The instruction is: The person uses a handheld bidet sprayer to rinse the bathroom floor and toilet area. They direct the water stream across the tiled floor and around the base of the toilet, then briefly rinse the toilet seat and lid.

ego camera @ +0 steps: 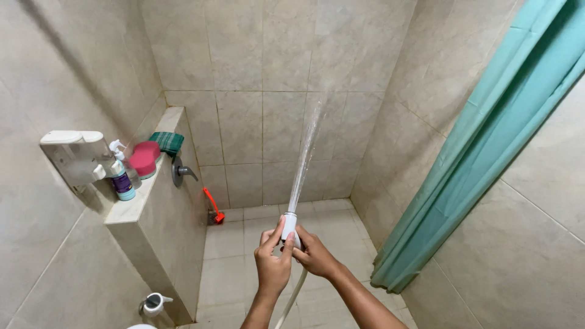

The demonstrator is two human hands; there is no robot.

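Two bare forearms rise from the bottom edge of the frame and meet over a tiled shower floor [244, 244], where both hands close on a small white spray nozzle [289, 226] at the end of a pale hose [292, 298]. The left hand [272, 263] wraps the fitting from the near side, fingers curled and thumb laid up along the nozzle body; the right hand [315, 253] comes in from the other side, fingers folded around the base just behind it. Neither hand is spread: both are clamped on the same piece, touching each other.

The nozzle sits directly ahead of the hands, at the centre of the view, its long axis running nearly upright with a slight lean to the right. A thin jet of water [306, 149] leaves its tip along that same line and climbs toward the back wall [262, 73]. The hose drops away below the wrists and out of the frame. The left hand sits slightly nearer the tip.

A teal shower curtain [481, 140] hangs down the right side. On the left, a tiled ledge [131, 207] carries a spray bottle [120, 176], a pink sponge [144, 158] and a folded green cloth [167, 142], beside a white wall dispenser [72, 155]. A metal tap handle [181, 171] sticks out below the ledge, and an orange brush [213, 207] leans in the corner.
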